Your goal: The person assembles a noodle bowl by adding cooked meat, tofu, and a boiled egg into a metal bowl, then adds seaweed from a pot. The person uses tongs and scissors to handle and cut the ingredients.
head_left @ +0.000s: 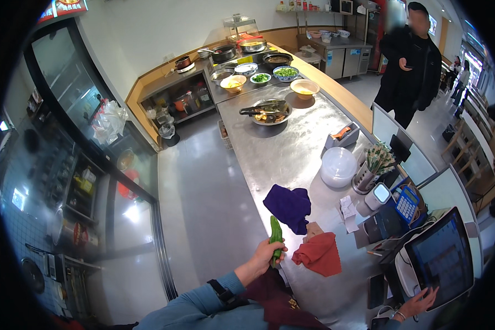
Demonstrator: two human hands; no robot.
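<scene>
My left hand (268,254) is closed around a long green pepper (276,237), which points up and away over the near left edge of the steel counter (278,159). At the lower right, my right hand (418,303) is at the lower edge of a dark screen (440,263), with its fingers stretched out. Whether the fingertips touch the glass I cannot tell. A crumpled purple cloth (289,207) lies just beyond the pepper. To the right of my left hand is a red cloth (319,256).
Bowls of chopped greens (285,72), a pan with tongs (268,113) and a pale bowl (304,88) stand farther along the counter. On its right are a clear round container (338,166), a utensil holder (364,179) and a blue calculator (406,204). A person (412,63) stands beyond.
</scene>
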